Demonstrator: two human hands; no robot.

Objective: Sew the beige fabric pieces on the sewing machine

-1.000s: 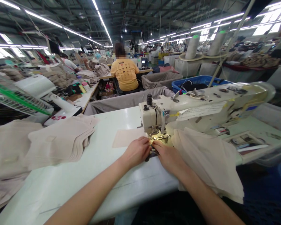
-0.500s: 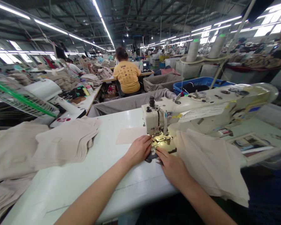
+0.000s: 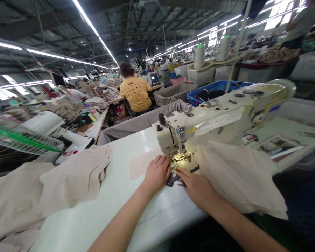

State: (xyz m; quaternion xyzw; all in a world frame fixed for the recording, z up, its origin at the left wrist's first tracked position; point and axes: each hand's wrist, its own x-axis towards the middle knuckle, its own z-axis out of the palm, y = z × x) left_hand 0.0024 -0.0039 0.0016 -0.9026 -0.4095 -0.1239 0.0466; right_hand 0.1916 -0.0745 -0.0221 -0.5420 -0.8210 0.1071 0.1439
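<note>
Lying flat on the surface point(image 3: 115, 192), the pale fabric piece point(image 3: 139, 165) reaches toward the left hand point(image 3: 157, 173), curled beside the presser foot point(image 3: 173, 158); I can't tell its grip. More metal plate point(image 3: 188, 162) shows now the right hand point(image 3: 198, 189), fingers loosely extended, rests farther back; its hold is unclear too.

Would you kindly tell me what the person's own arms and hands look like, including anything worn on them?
The left hand and right hand are ungloved. The forearms are bare, with no sleeve, watch or bracelet in view. Whether rings are worn, I cannot tell.
</note>
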